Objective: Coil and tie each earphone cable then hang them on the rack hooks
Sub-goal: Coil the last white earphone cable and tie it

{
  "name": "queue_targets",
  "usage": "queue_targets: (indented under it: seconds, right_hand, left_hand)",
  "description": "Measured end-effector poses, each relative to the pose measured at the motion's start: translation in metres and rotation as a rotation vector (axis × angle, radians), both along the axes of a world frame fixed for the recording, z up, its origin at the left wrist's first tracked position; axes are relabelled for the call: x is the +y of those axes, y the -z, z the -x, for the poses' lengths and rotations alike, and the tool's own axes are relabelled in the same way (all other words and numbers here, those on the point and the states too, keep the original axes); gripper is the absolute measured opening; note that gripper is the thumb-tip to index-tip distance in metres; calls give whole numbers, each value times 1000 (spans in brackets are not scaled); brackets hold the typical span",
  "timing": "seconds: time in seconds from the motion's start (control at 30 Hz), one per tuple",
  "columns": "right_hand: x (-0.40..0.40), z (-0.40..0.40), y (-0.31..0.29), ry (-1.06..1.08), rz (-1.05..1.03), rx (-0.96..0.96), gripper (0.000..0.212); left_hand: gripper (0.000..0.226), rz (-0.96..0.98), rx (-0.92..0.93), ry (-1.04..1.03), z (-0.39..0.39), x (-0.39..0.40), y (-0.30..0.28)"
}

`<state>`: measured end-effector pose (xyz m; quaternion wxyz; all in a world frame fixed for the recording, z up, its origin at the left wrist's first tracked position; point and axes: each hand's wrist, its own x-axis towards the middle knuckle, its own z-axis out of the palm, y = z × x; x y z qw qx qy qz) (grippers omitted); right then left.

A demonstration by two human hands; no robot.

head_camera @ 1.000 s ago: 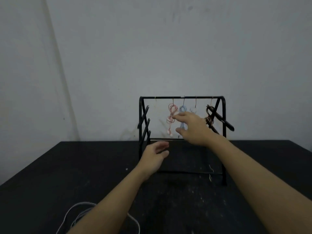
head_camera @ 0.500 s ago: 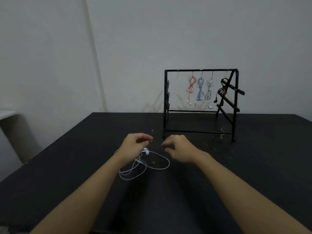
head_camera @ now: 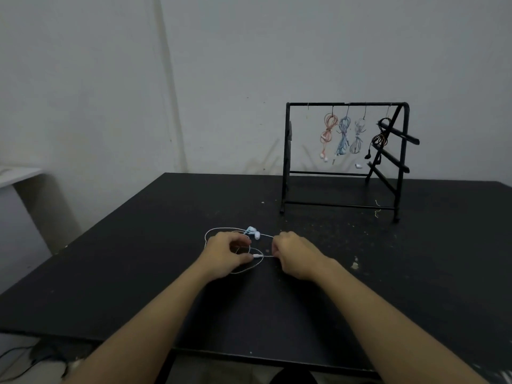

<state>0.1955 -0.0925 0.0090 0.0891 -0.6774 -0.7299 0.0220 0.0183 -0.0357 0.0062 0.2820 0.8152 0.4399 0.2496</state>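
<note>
Head view, looking forward and down over a black table. Both bare forearms reach out from the near edge, and the two hands meet over a loose white earphone cable lying on the tabletop. Left hand: fingers curled, thumb and fingertips pinching the cable at its white plug. Right hand: fingers curled inward, gripping the same cable just to the right of the plug, so that a short straight run of wire spans the gap between the two hands. Uncoiled slack forms open loops around and beyond the left hand, with one loop curving back toward the near side beneath it. White earbuds lie together on the table just beyond the left hand's knuckles, between the two hands and slightly farther out.

Black metal rack: stands on the table well beyond the right hand, toward the wall. From the hooks on its top bar hang four coiled bundles, listed left to right: pink earphones, blue earphones, grey earphones and black earphones. One hook to the left of the pink bundle carries nothing. Small pale specks dot the table around the right hand and the rack's feet.
</note>
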Motion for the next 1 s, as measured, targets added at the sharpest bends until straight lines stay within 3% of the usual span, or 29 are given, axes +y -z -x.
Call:
queue_targets:
  seconds: [0.07, 0.3, 0.47, 0.57, 0.67, 0.77, 0.83, 0.93, 1.0]
  right_hand:
    - [-3, -12, 1, 50, -14, -48, 20]
    - [-28, -91, -3, 357, -146, 266, 10]
    - [-40, -139, -5, 567, -389, 645, 17]
    - [-49, -146, -14, 457, -332, 967, 19]
    - [-55, -138, -28, 292, -242, 1339, 18]
    - [-53, -132, -37, 181, -223, 1644, 21]
    - [-51, -130, -42, 145, -209, 1783, 24]
    - [-48, -133, -45, 165, -180, 1791, 27]
    - [-48, -134, -46, 243, -151, 1522, 24]
  left_hand:
    - [38, -24, 86, 18, -10, -2, 1]
    - [33, -75, 78, 74, -69, -10, 0]
    - [24, -70, 69, 88, -110, -16, 1]
    - [21, -142, 32, 7, -133, -23, 0]
    - [33, -195, 39, 41, -153, -31, -4]
    - [47, -86, -7, 206, -166, -35, -8]
    - [37, 37, -119, 345, -166, -37, -12]
    - [19, 87, -290, 368, -162, -41, -25]
    - [24, 109, -455, 248, -158, -37, -33]
